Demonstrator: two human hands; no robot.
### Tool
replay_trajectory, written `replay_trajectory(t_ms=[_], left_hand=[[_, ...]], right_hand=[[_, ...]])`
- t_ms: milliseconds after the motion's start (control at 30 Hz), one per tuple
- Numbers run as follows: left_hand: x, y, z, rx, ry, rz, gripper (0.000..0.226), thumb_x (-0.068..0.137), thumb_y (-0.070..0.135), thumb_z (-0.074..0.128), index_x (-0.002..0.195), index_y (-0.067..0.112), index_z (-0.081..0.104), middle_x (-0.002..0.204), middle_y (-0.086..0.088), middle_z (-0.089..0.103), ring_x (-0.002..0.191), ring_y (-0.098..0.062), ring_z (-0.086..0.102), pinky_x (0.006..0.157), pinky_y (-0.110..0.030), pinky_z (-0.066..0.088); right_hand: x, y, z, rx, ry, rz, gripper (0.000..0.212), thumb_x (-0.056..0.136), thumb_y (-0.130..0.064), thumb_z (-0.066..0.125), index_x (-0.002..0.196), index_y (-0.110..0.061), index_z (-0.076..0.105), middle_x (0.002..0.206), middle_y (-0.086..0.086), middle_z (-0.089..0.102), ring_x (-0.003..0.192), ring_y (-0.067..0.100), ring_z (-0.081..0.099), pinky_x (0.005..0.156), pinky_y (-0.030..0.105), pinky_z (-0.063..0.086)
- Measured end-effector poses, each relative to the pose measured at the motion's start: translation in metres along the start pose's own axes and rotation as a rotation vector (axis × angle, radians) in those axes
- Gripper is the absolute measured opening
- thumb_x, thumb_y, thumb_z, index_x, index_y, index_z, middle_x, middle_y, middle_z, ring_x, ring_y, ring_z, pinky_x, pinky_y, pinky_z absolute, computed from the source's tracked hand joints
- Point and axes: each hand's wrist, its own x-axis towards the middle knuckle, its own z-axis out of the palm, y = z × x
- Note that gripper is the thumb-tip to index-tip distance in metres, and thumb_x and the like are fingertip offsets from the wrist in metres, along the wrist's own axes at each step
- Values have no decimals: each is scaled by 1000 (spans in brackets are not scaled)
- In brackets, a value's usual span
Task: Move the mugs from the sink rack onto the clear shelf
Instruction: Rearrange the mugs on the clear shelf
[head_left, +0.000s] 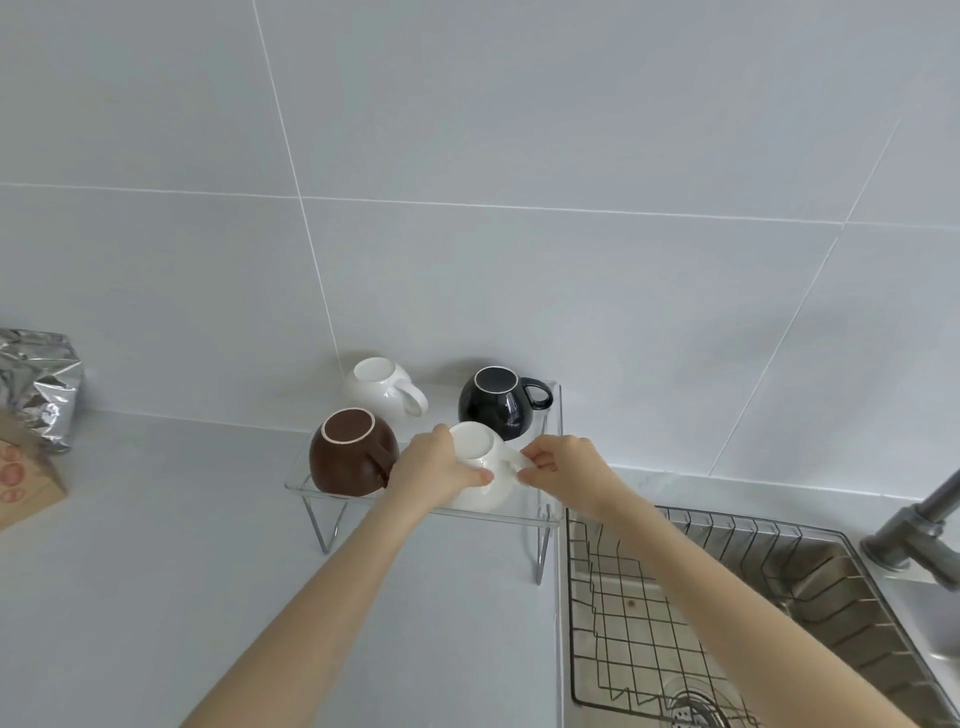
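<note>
No brand or readable writing shows anywhere; the brown paper bag (23, 480) at the left edge carries only blurred reddish marks and is cut off by the frame, with a crumpled foil bag (39, 384) behind it. On the clear shelf (298, 480) four mugs sit upside down: a brown mug (349, 452), a white mug (382, 387) at the back, a black mug (496, 400), and a front white mug (480, 467). The left hand (436, 467) clasps this front mug's body; the right hand (563, 467) pinches its handle, so both grips are grasping it. The wire sink rack (649, 613) beside the shelf is partly cut off, as is the grey faucet (924, 525). The bench (156, 571) carries the shelf.
</note>
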Motion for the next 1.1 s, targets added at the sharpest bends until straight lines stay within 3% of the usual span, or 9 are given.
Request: replay_trajectory(t_ms=[67,133,233,367,533,700,867,1000,1100], left_hand=[[12,8,-19,31,-91,4,41,71,48,67,72,11,51,71,-4,55,71,-22,53,53,-28,34],[27,17,-37,14,-105,15,47,75,48,64,54,17,34,61,1,37,59,-17,40,49,-25,23],[53,25,-43,-40,-44,88,49,76,43,65,55,22,26,63,5,33,70,-20,40,51,-21,23],[75,28,-20,-64,13,115,44,75,33,69,51,14,37,60,-6,47,71,-25,48,50,-29,29],[91,23,10,-78,74,92,46,66,38,74,49,19,37,71,-8,54,70,-26,49,61,-31,34],[102,18,3,-126,58,124,34,59,32,80,65,5,60,70,-8,62,74,-29,61,61,-32,40],[109,9,-17,-132,-29,147,26,58,19,83,70,4,65,60,-1,58,57,-13,52,46,-7,38],[116,1,-21,-102,-36,191,45,54,19,85,93,5,68,94,-12,74,91,-26,66,82,-35,50],[117,0,-23,-80,-37,213,45,54,20,85,94,7,69,95,-13,74,93,-26,65,84,-38,49]], right_hand=[[12,-11,-21,-127,-90,15,22,84,-21,56,96,-6,68,103,12,70,96,25,61,84,33,47],[34,-17,-40,-151,-3,-3,25,88,-16,49,101,-3,66,109,17,68,102,29,60,89,35,48],[68,-13,-53,-143,175,8,32,89,-6,43,116,-7,60,116,16,66,108,30,58,87,29,44],[100,5,-44,-217,120,56,40,88,-3,47,127,-7,50,127,17,59,116,33,54,101,36,41],[111,20,-28,-229,146,-7,22,79,-1,51,95,-7,66,77,15,61,74,30,47,64,33,37],[109,21,-28,-126,154,-1,15,75,0,53,81,-2,67,74,24,65,65,28,42,59,33,36],[101,16,-21,-62,145,-9,9,74,-4,60,77,-2,68,74,24,67,63,24,39,59,31,34],[102,12,-14,-39,148,-13,11,74,-5,61,80,-3,70,81,25,69,65,23,44,61,30,36],[102,13,-11,5,163,-8,12,74,-4,61,80,0,69,82,28,70,65,33,47,61,30,37]])
